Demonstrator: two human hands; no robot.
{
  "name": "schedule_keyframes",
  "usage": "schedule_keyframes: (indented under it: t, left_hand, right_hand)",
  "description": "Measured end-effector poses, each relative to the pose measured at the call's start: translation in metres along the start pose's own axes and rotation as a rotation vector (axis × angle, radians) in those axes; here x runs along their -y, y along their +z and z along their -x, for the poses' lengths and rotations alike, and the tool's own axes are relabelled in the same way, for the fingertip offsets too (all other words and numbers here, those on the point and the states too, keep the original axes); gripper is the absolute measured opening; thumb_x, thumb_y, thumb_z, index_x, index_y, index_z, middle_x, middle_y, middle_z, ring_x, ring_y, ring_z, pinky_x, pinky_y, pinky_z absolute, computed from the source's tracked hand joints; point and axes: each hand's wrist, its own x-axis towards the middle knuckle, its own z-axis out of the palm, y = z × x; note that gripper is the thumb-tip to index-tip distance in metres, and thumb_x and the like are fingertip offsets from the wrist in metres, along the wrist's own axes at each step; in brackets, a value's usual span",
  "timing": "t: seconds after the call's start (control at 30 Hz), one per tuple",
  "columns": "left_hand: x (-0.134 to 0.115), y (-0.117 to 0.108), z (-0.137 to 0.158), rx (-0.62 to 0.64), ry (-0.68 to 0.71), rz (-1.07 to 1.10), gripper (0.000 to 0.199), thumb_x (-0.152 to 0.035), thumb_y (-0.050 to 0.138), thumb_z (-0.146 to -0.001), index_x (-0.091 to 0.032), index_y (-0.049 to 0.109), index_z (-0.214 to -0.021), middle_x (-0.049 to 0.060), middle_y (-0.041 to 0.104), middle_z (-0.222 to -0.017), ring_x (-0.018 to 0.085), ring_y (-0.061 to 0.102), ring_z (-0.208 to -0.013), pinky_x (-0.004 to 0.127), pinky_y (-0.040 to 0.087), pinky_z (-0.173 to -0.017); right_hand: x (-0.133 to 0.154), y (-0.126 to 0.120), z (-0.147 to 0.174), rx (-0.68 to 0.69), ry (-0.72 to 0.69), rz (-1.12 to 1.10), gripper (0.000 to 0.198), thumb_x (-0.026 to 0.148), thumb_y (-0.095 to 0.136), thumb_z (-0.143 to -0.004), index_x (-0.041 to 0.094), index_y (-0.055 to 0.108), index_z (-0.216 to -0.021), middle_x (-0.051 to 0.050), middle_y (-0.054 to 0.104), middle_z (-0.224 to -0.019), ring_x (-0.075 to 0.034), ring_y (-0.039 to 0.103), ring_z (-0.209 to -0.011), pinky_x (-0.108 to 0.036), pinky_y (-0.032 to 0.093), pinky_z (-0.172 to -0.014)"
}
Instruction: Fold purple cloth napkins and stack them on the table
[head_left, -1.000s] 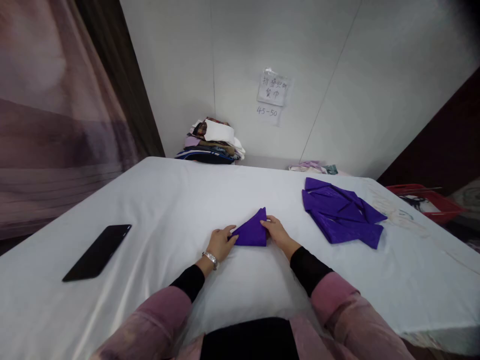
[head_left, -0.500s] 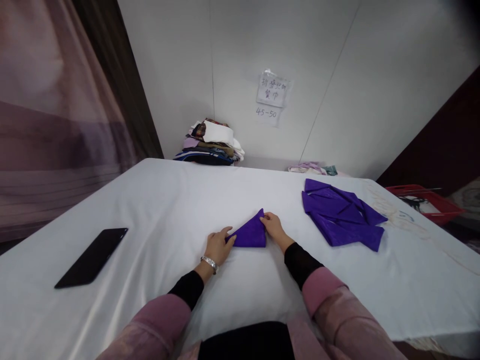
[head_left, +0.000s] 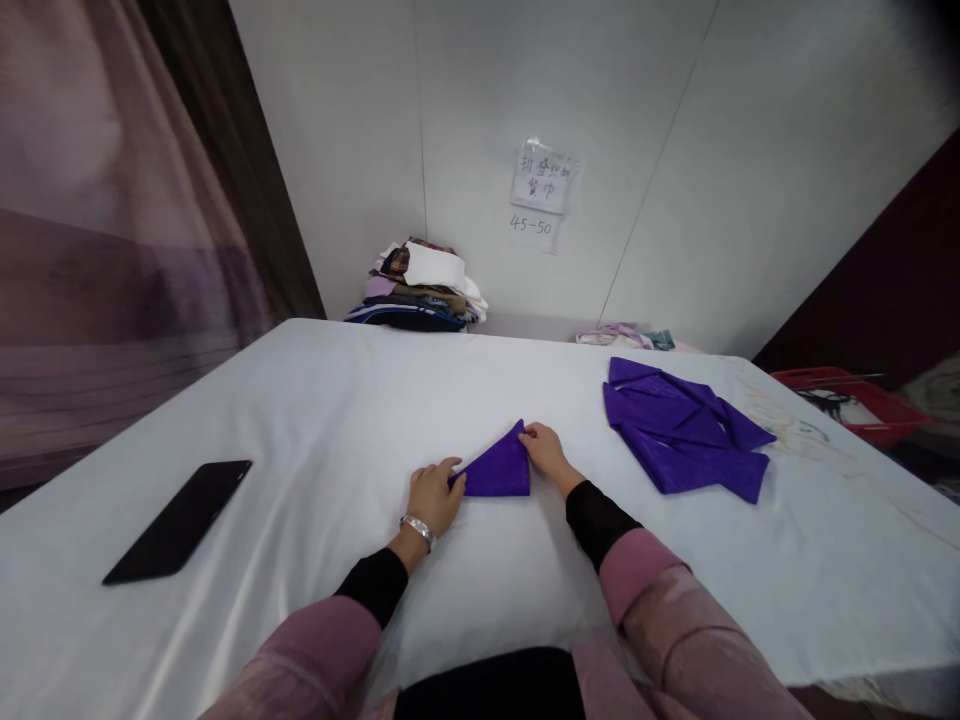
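A purple cloth napkin [head_left: 499, 468], folded into a triangle, lies on the white-covered table [head_left: 330, 400] in front of me. My left hand [head_left: 436, 495] pinches its left corner between thumb and fingers. On the other side, my right hand [head_left: 543, 446] grips the right edge close to the top point. Further right is a loose pile of purple napkins [head_left: 682, 425], partly unfolded and overlapping, which neither hand touches.
A black flat tablet-like object [head_left: 180, 520] lies at the left. Behind the table's far edge rise a stack of folded clothes [head_left: 420, 285] and some lilac fabric [head_left: 619, 335]. A red basket [head_left: 885, 425] stands beyond the right edge. Handwritten paper [head_left: 538, 180] hangs on the wall.
Both hands keep their hold on the folded napkin, which looks almost the same. The view has shifted only slightly.
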Motion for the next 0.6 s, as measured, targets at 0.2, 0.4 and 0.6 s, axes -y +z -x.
schedule_keyframes:
  t: [0.2,0.4,0.6]
  left_hand:
    - [0.001,0.000,-0.001,-0.012,-0.026,0.007,0.028,-0.036,0.041,-0.085,-0.021,0.058,-0.101,0.001,0.069,-0.080,0.020,0.061,-0.082,0.039,0.037,-0.088]
    - [0.000,-0.003,-0.002,0.016,-0.038,-0.023,0.026,-0.030,0.035,-0.087,-0.022,0.059,-0.093,0.002,0.069,-0.081,0.019,0.062,-0.081,0.038,0.037,-0.086]
    - [-0.002,-0.004,-0.002,0.037,-0.024,-0.062,0.024,-0.030,0.037,-0.087,-0.022,0.060,-0.085,0.001,0.067,-0.074,0.019,0.060,-0.077,0.037,0.037,-0.083]
  right_hand:
    - [-0.003,0.001,-0.005,0.008,0.009,0.048,0.012,0.025,0.055,-0.078,0.020,0.064,-0.083,-0.002,0.067,-0.084,-0.016,0.060,-0.080,-0.024,0.041,-0.068]
    - [-0.006,0.002,-0.009,0.016,0.041,0.084,0.020,0.026,0.057,-0.077,0.020,0.059,-0.095,-0.002,0.065,-0.083,-0.015,0.059,-0.076,-0.024,0.040,-0.065]
    - [-0.005,0.001,-0.012,0.019,0.034,0.109,0.011,0.026,0.057,-0.077,0.020,0.059,-0.086,-0.001,0.065,-0.081,-0.015,0.058,-0.076,-0.024,0.039,-0.064]
